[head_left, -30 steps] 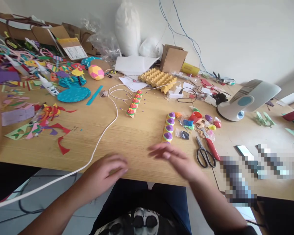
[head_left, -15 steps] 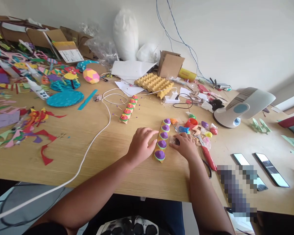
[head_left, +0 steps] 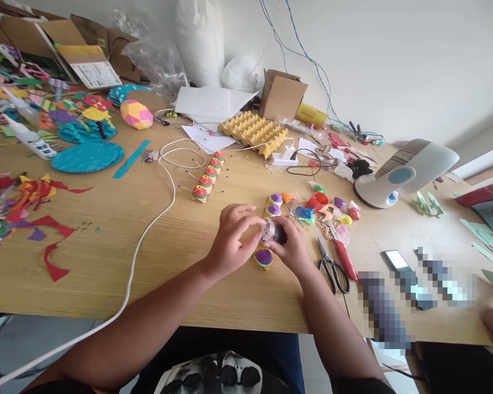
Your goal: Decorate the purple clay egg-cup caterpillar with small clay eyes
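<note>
packet [head_left: 273, 232], small and clear with dark contents, is up between the two hands, over the middle of the purple-topped strip [head_left: 263, 258]. right hand [head_left: 294, 242] has it: fingers closed around the dark part, clear end pointing left. left hand [head_left: 233, 236] is at that clear end, thumb and index finger curved with a narrow gap; can't tell if they're actually pinching it. strip runs away from the person on the table [head_left: 148, 290], middle part hidden behind hands and packet. near end and far bumps visible.

left of it, well apart: strip with red and green tops [head_left: 207, 179], pins sticking out both sides. right side: red cup [head_left: 319, 202] among small bags of coloured clay, then black-handled scissors [head_left: 333, 269] just beside a red-handled knife [head_left: 345, 260]. fan [head_left: 406, 171] further back on the right. egg tray [head_left: 252, 132] behind, near the boxes.
</note>
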{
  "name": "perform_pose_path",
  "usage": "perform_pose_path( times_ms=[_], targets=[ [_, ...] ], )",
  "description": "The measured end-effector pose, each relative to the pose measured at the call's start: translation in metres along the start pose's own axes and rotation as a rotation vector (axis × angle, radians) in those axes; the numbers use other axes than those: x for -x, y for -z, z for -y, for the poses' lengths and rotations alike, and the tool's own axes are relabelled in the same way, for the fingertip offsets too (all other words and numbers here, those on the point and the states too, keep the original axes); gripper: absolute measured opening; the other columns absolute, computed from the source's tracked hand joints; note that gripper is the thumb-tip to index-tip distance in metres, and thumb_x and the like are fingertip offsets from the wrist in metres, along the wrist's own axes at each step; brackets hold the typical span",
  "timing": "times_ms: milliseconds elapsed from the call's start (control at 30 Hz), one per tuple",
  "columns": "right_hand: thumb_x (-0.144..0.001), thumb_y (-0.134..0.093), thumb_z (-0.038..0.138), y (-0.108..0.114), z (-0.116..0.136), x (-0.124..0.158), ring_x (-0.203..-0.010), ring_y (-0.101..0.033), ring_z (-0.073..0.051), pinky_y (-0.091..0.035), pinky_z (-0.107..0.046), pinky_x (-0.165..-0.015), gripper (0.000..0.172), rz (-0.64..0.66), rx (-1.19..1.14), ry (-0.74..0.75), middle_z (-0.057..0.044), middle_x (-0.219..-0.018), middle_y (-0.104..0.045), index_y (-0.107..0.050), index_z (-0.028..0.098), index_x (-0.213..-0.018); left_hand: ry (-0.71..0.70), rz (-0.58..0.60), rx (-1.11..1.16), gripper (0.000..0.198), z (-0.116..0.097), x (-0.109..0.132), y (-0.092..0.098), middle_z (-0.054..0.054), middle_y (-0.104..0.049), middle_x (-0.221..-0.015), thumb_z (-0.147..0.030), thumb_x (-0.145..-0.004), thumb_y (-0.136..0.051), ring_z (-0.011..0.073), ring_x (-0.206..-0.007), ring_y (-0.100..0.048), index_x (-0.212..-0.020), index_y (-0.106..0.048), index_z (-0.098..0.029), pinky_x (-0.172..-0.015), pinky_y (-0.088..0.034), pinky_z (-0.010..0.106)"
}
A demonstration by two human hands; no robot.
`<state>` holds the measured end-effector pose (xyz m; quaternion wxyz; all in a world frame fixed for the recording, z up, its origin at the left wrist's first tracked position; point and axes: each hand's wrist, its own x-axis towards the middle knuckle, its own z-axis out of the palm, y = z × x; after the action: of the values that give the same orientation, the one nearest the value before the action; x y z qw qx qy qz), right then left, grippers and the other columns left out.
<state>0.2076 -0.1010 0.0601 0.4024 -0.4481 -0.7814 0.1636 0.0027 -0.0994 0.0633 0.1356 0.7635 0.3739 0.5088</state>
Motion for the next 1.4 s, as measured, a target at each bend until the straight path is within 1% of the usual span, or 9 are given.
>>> perform_pose_path(
  times_ms=[167, 267, 400, 567, 667, 800, 967, 1167, 1400],
  targets=[
    [-0.088, -0.069, 0.064, 0.002, -0.003, 0.001, -0.093, -0.064, -0.025, -0.052, -0.039, -0.084, 0.050, 0.062, -0.166, -0.103, -0.008, -0.102, -0.069, -0.064, 0.022, -0.115, -0.100, 0.060, -0.119, 0.007, 0.004, -0.002, 0.001, 0.007, -0.054, -0.133, -0.020, -0.092, -0.069, 0.0295, -0.138, -0.041, -0.097, -0.070, -0.026, -0.121, -0.037, 0.052],
    [-0.087, -0.073, 0.057, 0.004, -0.008, 0.001, -0.092, -0.063, -0.023, -0.051, -0.037, -0.084, 0.045, 0.065, -0.275, -0.217, -0.006, -0.101, -0.069, -0.065, 0.022, -0.114, -0.074, 0.087, -0.134, 0.011, 0.012, -0.002, -0.002, 0.008, -0.054, -0.135, -0.023, -0.095, -0.067, 0.0293, -0.138, -0.042, -0.106, -0.069, -0.026, -0.120, -0.038, 0.052],
    [-0.092, -0.066, 0.055, 0.001, -0.024, -0.001, -0.095, -0.063, -0.020, -0.053, -0.034, -0.087, 0.037, -0.129, -0.492, -0.396, -0.004, -0.104, -0.068, -0.064, 0.025, -0.113, 0.039, 0.204, -0.151, 0.039, 0.023, 0.003, -0.011, 0.011, -0.062, -0.132, -0.016, -0.095, -0.061, 0.0290, -0.131, -0.050, -0.133, -0.055, -0.022, -0.116, -0.043, 0.053],
    [-0.085, -0.071, 0.061, -0.010, -0.042, -0.006, -0.106, -0.066, -0.022, -0.058, -0.036, -0.089, 0.039, -0.310, -0.804, -0.543, -0.004, -0.114, -0.069, -0.064, 0.030, -0.108, 0.180, 0.353, -0.151, 0.044, 0.026, 0.013, -0.022, 0.007, -0.072, -0.108, -0.004, -0.084, -0.061, 0.0281, -0.110, -0.062, -0.124, -0.055, -0.021, -0.101, -0.050, 0.050],
    [-0.079, -0.076, 0.063, -0.013, -0.042, -0.009, -0.118, -0.065, -0.024, -0.059, -0.040, -0.091, 0.043, -0.358, -1.009, -0.592, -0.004, -0.122, -0.069, -0.064, 0.032, -0.106, 0.193, 0.374, -0.143, 0.042, 0.023, 0.015, -0.024, 0.004, -0.073, -0.102, -0.001, -0.082, -0.059, 0.0273, -0.107, -0.063, -0.118, -0.056, -0.022, -0.101, -0.048, 0.049],
    [-0.077, -0.079, 0.063, -0.016, -0.043, -0.011, -0.118, -0.066, -0.024, -0.061, -0.041, -0.090, 0.044, -0.380, -1.095, -0.604, -0.003, -0.119, -0.070, -0.064, 0.031, -0.104, 0.197, 0.385, -0.150, 0.041, 0.021, 0.013, -0.021, 0.003, -0.073, -0.099, 0.001, -0.080, -0.056, 0.0260, -0.104, -0.063, -0.114, -0.057, -0.022, -0.101, -0.048, 0.047],
    [-0.086, -0.065, 0.068, -0.011, -0.044, -0.008, -0.109, -0.068, -0.023, -0.058, -0.043, -0.092, 0.046, -0.328, -0.813, -0.516, -0.006, -0.113, -0.068, -0.058, 0.030, -0.110, 0.179, 0.282, -0.267, 0.034, 0.027, 0.007, -0.013, 0.007, -0.072, -0.100, -0.004, -0.085, -0.057, 0.0271, -0.100, -0.062, -0.115, -0.059, -0.020, -0.097, -0.048, 0.049],
    [-0.081, -0.078, 0.060, 0.000, -0.021, 0.002, -0.093, -0.064, -0.024, -0.053, -0.039, -0.085, 0.051, -0.118, -0.199, -0.184, -0.006, -0.103, -0.068, -0.061, 0.025, -0.114, 0.031, 0.044, -0.043, 0.026, 0.015, -0.003, -0.001, 0.008, -0.065, -0.121, -0.019, -0.095, -0.059, 0.0248, -0.121, -0.056, -0.121, -0.060, -0.023, -0.110, -0.045, 0.046],
    [-0.088, -0.066, 0.068, -0.001, -0.008, 0.002, -0.093, -0.066, -0.025, -0.053, -0.040, -0.083, 0.055, 0.048, -0.076, -0.022, -0.009, -0.106, -0.072, -0.061, 0.024, -0.121, -0.100, 0.110, -0.043, 0.016, 0.007, 0.002, -0.001, 0.006, -0.056, -0.137, -0.019, -0.091, -0.066, 0.0284, -0.140, -0.041, -0.103, -0.071, -0.029, -0.122, -0.037, 0.052]
  ],
)
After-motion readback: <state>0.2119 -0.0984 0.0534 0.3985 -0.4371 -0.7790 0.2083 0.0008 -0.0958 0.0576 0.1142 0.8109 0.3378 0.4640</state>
